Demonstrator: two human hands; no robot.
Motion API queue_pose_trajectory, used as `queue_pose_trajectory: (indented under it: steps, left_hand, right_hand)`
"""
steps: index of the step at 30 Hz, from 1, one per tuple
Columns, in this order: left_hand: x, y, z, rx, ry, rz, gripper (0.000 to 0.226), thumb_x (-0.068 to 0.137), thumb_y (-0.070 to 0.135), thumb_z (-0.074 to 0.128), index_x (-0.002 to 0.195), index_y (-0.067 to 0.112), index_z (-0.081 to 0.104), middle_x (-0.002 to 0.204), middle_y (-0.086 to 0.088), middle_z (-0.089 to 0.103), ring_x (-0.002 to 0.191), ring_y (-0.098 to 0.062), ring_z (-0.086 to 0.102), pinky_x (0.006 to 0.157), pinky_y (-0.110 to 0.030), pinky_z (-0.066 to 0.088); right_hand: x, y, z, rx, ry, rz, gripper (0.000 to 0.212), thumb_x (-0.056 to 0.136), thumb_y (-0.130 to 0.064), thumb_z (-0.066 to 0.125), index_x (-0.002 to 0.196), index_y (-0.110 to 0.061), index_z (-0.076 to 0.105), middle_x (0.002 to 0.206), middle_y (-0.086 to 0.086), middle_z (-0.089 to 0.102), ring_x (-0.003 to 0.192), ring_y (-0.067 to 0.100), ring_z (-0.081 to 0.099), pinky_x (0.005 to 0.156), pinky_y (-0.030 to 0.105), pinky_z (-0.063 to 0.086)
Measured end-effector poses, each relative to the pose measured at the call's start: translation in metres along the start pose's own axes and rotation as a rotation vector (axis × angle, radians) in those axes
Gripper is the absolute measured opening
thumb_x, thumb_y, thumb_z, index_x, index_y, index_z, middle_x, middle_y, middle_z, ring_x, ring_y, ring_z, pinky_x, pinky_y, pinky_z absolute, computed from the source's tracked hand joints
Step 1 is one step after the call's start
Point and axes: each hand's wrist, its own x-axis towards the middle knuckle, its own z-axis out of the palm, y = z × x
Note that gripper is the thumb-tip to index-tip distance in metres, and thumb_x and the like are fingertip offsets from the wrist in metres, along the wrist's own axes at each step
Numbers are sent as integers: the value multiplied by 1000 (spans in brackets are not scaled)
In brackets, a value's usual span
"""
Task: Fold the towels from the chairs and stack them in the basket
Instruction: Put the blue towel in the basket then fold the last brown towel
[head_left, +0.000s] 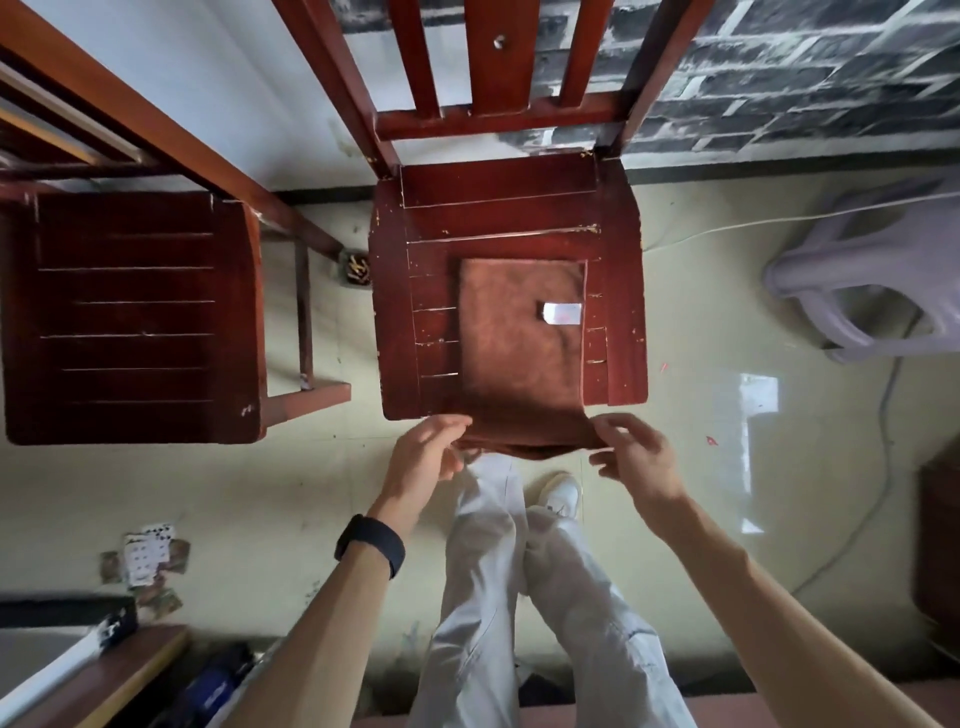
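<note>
fingertips (453, 425) of your left hand (428, 449) were curled onto the near-left corner of the brown towel (519, 338). your right hand (636, 454) pinched the near-right corner between thumb and forefinger, its other fingers loose. both holds looked shallow, right at the hem, so a quick lift could have let 1 corner slip and left the fold skewed. the towel lay flat on the seat of the chair (618, 291), its near edge drooping over the front between your 2 hands. the far edge was free, so a pull toward you could have dragged the whole cloth off onto the floor (260, 493). its white label (561, 313) faced up and would have shown unless folded inside. a pale plastic object (872, 270) stood well apart to your right. whether that was the basket could not be told, and a carry that way might have crossed the cable (881, 441) lying on the floor.
</note>
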Motion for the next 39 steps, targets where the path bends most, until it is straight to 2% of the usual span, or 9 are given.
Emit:
queue_pose_trajectory:
  steps: [5,8,10,14,18,24,32,36,39]
  left_hand:
    - [54,62,-16,308,-118,147,8,88,27,72,88,20,69,68,5,67,63,-10,57,62,-22,44]
    - [95,84,-10,570,20,303,31,91,45,65,88,15,70,78,5,64,74,-13,60,66,-28,42]
    - [118,94,-1,563,14,282,35,96,48,57,87,16,65,81,4,63,83,-21,62,66,-31,38]
    - [153,103,20,564,129,318,39,102,46,45,102,10,62,104,-12,68,99,-32,61,74,-30,36]
    - [164,105,35,561,214,306,45,104,47,38,108,7,59,113,-16,67,104,-36,61,75,-28,33]
    - [166,106,41,602,273,287,44,105,45,33,105,6,53,110,-21,67,100,-42,62,72,-33,35]
    - [168,107,47,844,390,317,42,106,43,28,110,8,52,99,-21,70,91,-43,66,63,-36,37]
    - [171,103,43,966,481,407,41,104,47,31,112,12,50,98,-14,69,86,-40,66,59,-36,39]
    - [169,93,32,995,554,664,37,100,42,43,119,12,55,114,-13,61,98,-35,60,71,-42,45]
  right_hand:
    - [45,-58,2,-72,-71,-198,13,84,-9,68,93,-16,74,73,-3,70,69,14,63,67,31,48]
    - [86,-75,15,-356,101,-321,21,91,-41,65,94,-21,72,81,-6,70,81,19,66,76,36,53]
    - [108,-82,24,-439,172,-348,27,93,-53,56,94,-27,62,92,-2,69,89,21,65,83,37,53]
    - [135,-93,44,-442,223,-329,32,103,-45,45,108,-15,54,97,-2,61,75,9,59,64,22,44]
    - [152,-94,54,-433,267,-311,35,104,-45,41,109,-12,52,94,0,60,87,27,62,83,40,52]
    - [157,-97,58,-466,326,-343,39,102,-52,39,104,-15,51,94,4,67,89,34,67,83,49,54]
    - [167,-102,60,-657,383,-314,47,100,-61,34,104,-19,53,89,5,67,83,30,64,76,41,53]
    - [171,-103,58,-767,419,-296,49,98,-64,32,96,-18,47,84,5,59,83,34,60,77,43,51]
    - [164,-95,60,-712,535,-452,50,97,-60,40,106,-12,46,99,11,55,92,33,55,83,45,47]
